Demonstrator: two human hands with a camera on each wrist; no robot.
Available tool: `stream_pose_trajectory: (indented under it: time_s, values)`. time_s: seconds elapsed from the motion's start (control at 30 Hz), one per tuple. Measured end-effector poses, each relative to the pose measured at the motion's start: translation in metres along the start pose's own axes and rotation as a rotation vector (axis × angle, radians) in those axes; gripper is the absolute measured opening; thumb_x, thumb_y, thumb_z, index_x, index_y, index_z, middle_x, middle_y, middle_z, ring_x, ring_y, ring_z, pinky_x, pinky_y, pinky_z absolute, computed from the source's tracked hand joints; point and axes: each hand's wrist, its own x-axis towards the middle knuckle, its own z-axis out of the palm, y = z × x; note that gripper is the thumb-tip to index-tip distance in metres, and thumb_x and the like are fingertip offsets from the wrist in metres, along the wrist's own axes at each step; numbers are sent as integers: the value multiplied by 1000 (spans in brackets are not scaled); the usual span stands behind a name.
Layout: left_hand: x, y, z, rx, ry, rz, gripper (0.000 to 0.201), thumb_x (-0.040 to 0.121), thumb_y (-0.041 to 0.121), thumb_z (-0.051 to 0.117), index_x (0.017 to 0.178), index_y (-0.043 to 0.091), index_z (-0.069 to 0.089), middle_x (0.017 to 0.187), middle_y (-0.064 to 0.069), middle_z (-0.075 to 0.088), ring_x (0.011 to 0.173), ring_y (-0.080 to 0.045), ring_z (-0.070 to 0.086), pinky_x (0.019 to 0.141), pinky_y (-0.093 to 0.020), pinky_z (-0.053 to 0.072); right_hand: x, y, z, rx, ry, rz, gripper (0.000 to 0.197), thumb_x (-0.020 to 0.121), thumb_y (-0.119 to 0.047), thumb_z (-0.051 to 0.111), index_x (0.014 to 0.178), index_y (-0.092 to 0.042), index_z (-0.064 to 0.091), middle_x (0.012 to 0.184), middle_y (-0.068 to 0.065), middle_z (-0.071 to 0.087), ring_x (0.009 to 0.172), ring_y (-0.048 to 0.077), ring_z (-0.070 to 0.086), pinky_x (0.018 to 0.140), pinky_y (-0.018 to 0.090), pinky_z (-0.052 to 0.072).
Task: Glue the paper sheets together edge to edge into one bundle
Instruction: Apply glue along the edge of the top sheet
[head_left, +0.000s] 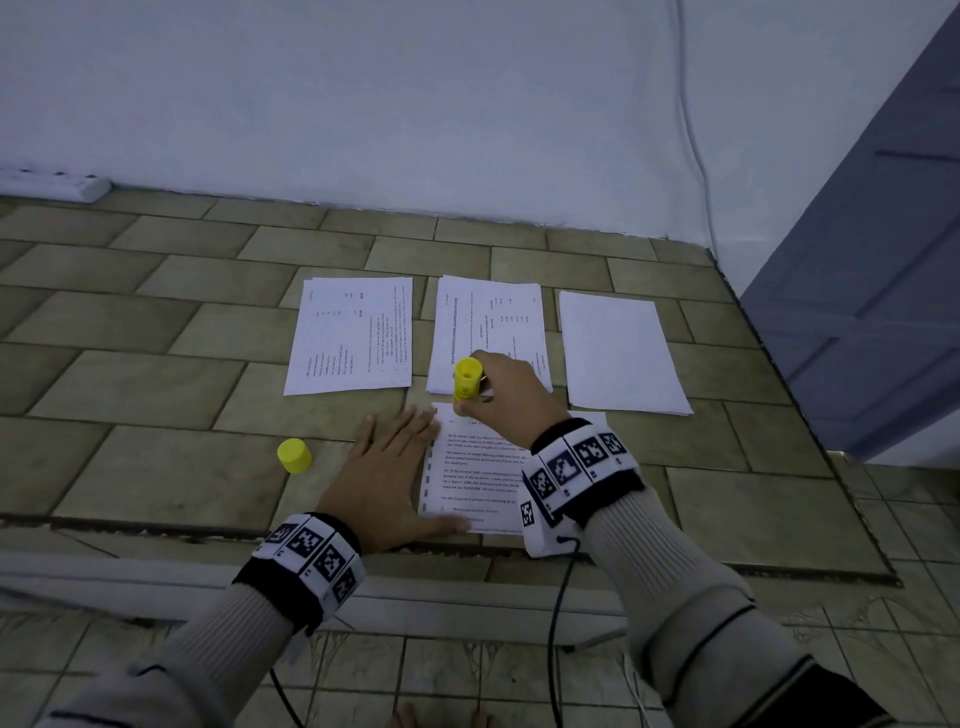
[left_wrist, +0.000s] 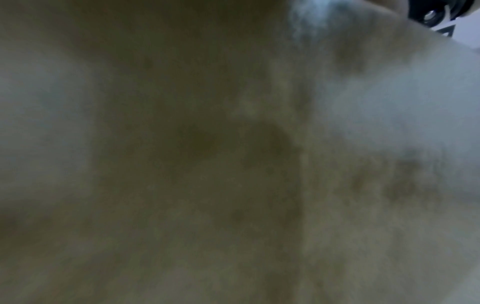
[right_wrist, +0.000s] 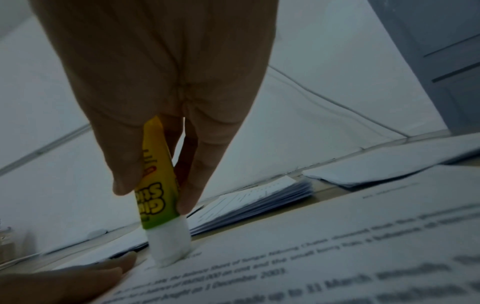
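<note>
— So, what are the hands doing right now?

— Closest to us, the left hand (head_left: 387, 470) lies flat, fingers straight, pressing down the near printed sheet (head_left: 480, 467) on the tiled floor (head_left: 156, 364). I think that is so the paper will not slide.

— And the other one?

— The right hand (head_left: 506, 392) has its fingers wrapped round the yellow glue stick (right_wrist: 158, 185). It stands almost straight up, with its white tip touching the top edge of that sheet, just beside the left fingertips. I guess glue goes along that edge so the next page can stick there.

— Where is the lid?

— The yellow cap (head_left: 294, 455) sits on the floor to the left, out of the way.

— And the other papers?

— Farther back, three piles wait in a row: the left stack (head_left: 353, 335), the middle stack (head_left: 491, 322) and the blank stack (head_left: 621, 353). Behind them is the white wall (head_left: 467, 104).
</note>
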Motion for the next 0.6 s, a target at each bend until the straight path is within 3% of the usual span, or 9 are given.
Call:
stream_pose_trajectory:
  time_s: [0.17,0.23,0.53,0.6]
  values:
    - [0,0,2,-43,50,-7,126,61,100,8,155,18,15,163,6,5,148,-8,-8,120,-44,-10,-37,11,-13,109,9,-6,17,79,-12,73,77,-4,58,83,5,65,76,11,59,68,17,46]
    - [0,0,3,-27,48,-9,127,60,101,11,155,18,15,163,7,5,148,-9,-10,120,-45,-10,-56,16,-19,174,-7,-34,15,78,-9,75,76,-2,62,88,6,68,80,10,61,70,14,47]
    - [1,-1,4,32,-7,-37,129,59,100,8,156,15,8,163,2,-2,147,-8,-15,120,-44,-11,-117,30,-23,246,-37,-55,17,77,-23,76,91,-21,69,95,-8,69,88,12,65,77,37,56]
    - [0,-1,4,36,-7,-41,129,58,100,7,156,16,8,163,2,0,147,-8,-13,120,-44,-11,-121,30,-20,237,-48,-79,20,78,-23,76,96,-19,69,97,-8,68,89,13,64,77,37,56]
